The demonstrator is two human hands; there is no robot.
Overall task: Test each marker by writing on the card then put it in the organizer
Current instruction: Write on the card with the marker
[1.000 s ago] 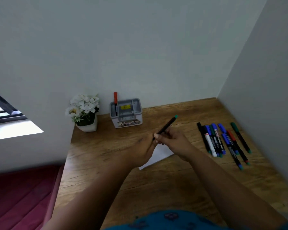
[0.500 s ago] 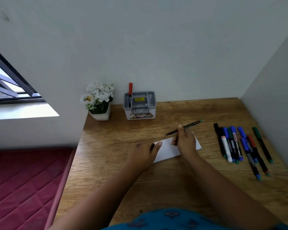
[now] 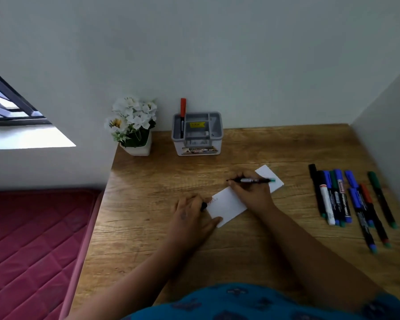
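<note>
My left hand (image 3: pixel 191 213) pins the white card (image 3: pixel 229 205) mid-tabletop (image 3: pixel 263 250), its fingers curled round a black cap (image 3: pixel 203 206). My right hand (image 3: pixel 252 192) grips the uncapped marker (image 3: pixel 251 180) over the card. Loose markers (image 3: pixel 346 199) line the right edge; the organizer (image 3: pixel 197 135) stands at the far edge.

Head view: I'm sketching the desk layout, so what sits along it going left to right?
Flower pot → organizer with a red-capped marker in it → left hand → white card → right hand holding a marker → row of loose markers.
</note>
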